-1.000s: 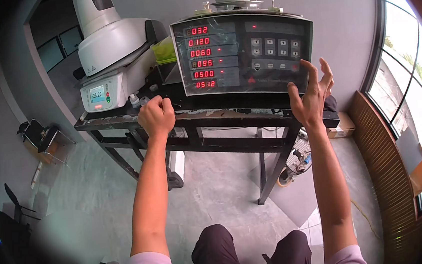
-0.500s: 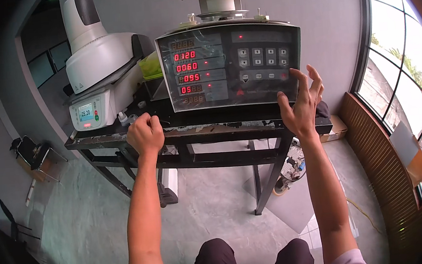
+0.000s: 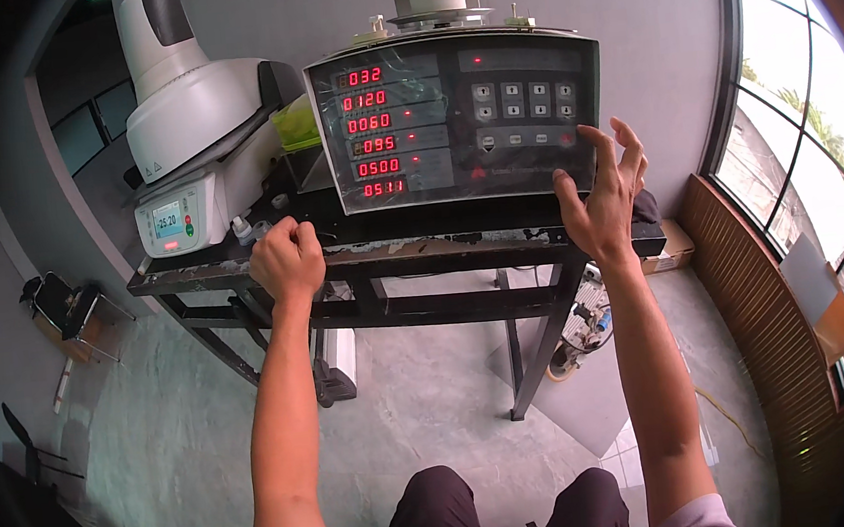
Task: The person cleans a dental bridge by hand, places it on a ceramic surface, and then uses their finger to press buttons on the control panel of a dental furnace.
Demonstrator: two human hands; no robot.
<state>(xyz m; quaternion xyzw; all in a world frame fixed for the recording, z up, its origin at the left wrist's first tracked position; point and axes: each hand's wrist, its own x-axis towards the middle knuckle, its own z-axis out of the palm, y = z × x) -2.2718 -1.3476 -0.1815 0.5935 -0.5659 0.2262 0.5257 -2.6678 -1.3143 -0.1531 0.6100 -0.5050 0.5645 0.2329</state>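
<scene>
A box-shaped control unit [image 3: 516,73] with a dark, film-covered front stands on the black table [image 3: 411,248]. Rows of red digits light its left side; arrow buttons sit on the right. My right hand [image 3: 605,192] is at its lower right corner, fingers apart. The index fingertip is at or very near a button low on the panel, and the thumb is by the lower edge. Whether the fingertip presses cannot be told. My left hand [image 3: 287,260] is closed in a fist at the table's front edge, its curled fingertips hidden. I see nothing held in it.
Left on the table stands a white rounded machine [image 3: 193,118] with a small screen. A small white bottle [image 3: 242,226] lies between it and my left hand. Behind is a yellow-green item [image 3: 296,124]. A pump-like device [image 3: 580,330] stands on the floor under the table's right end.
More red digits are lit on the control unit, including the top and bottom rows, which were dark. Both hands keep nearly the same places; the view has shifted slightly.
</scene>
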